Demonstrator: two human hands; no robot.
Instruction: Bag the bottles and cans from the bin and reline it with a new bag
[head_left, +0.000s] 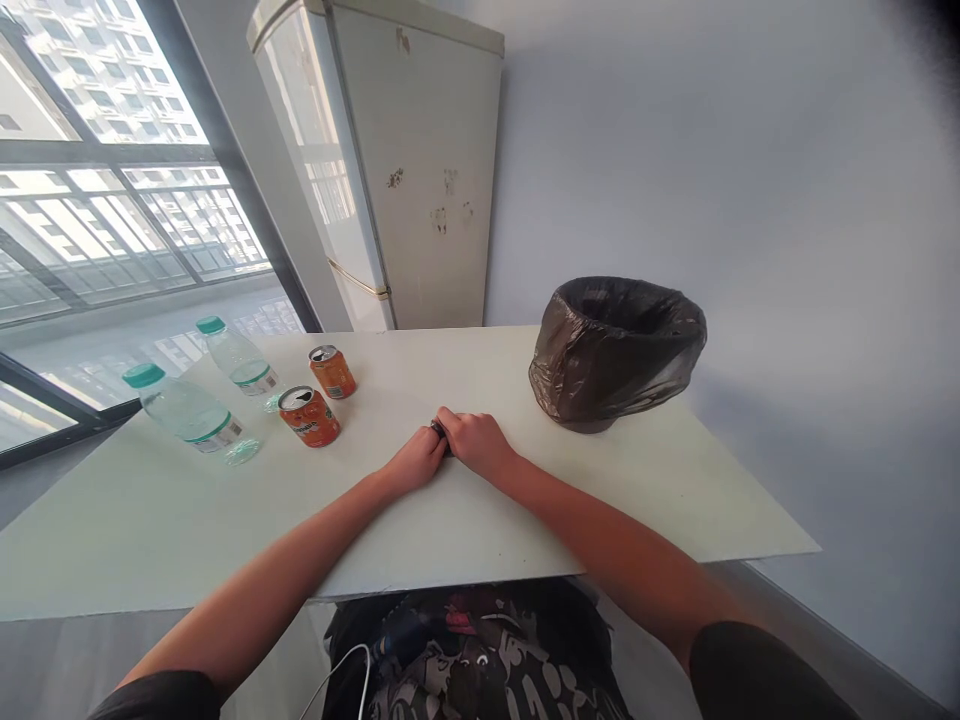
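My left hand (417, 460) and my right hand (481, 442) meet over the middle of the table, both closed. A small black object (438, 429) shows between them, mostly covered by fingers; its kind cannot be made out. To the left of my hands stand two orange soda cans, a nearer can (310, 418) and a farther can (332, 373), both with opened tops. Beyond them are two clear plastic bottles with teal caps, a nearer bottle (187, 412) and a farther bottle (238, 358). A bin lined with a dark plastic bag (611, 365) is at my right.
Everything stands on a white table (420, 540). Behind it rises a white refrigerator (427, 130) with worn patches. A plain wall (675, 150) borders the right side, and a large window (112, 220) the left. A white cable (366, 660) hangs at my lap.
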